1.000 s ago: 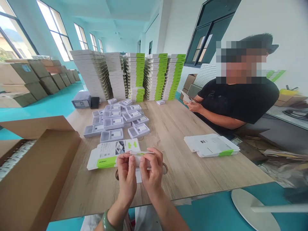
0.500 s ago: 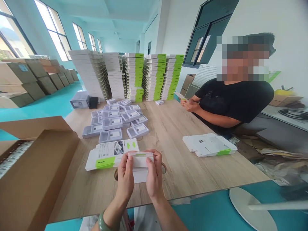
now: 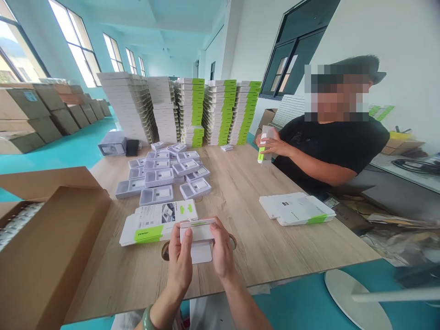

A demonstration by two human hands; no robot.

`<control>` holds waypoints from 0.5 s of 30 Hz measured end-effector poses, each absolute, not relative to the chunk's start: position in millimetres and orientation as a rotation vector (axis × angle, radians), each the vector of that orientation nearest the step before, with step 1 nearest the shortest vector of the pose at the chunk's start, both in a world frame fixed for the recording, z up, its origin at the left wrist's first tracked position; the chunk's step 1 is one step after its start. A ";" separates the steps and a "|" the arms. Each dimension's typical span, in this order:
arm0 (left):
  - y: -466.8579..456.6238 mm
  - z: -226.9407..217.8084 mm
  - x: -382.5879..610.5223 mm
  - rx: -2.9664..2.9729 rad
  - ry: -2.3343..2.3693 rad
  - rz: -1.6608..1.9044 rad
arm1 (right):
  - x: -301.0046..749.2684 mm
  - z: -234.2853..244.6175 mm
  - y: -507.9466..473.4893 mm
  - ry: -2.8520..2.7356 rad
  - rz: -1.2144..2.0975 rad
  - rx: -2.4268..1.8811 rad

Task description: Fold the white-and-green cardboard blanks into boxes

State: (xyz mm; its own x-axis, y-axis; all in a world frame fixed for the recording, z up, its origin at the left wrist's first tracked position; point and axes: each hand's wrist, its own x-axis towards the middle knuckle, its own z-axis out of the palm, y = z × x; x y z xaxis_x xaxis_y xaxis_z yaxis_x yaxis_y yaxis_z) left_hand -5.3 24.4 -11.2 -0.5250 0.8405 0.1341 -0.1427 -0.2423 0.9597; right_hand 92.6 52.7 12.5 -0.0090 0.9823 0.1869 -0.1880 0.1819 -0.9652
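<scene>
At far left, an open cardboard carton (image 3: 51,243) stands with its flaps spread (the white contents are too small to identify). To its right, on the wooden table (image 3: 103,284), lies a flat white box sleeve (image 3: 158,228) with a green band. Grey plastic trays (image 3: 156,195) are spread beyond it in close, partly overlapping rows.

Your left hand (image 3: 178,261) and right hand (image 3: 222,254) are together, both clamped on a white carton (image 3: 196,230) from its two ends, with the thumbs on its face. The carton is held over the table, just beside the sleeve, with a white flap extending down from it.

Behind the trays rise stacks of white boxes (image 3: 220,112) with green-marked ends. Further right, a co-worker (image 3: 330,146) in a black T-shirt holds an upright white box (image 3: 265,144) above the table. In front of the co-worker lie green-banded white sleeves (image 3: 295,211).
</scene>
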 end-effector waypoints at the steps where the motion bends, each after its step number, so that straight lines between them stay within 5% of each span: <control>1: 24.7 -10.9 -4.3 0.897 1.305 1.838 | 92.7 11.8 53.3 -1.171 1.166 -0.931; 15: 24.2 -13.2 -3.7 0.954 1.392 1.796 | 87.6 10.2 53.0 -1.162 1.237 -1.011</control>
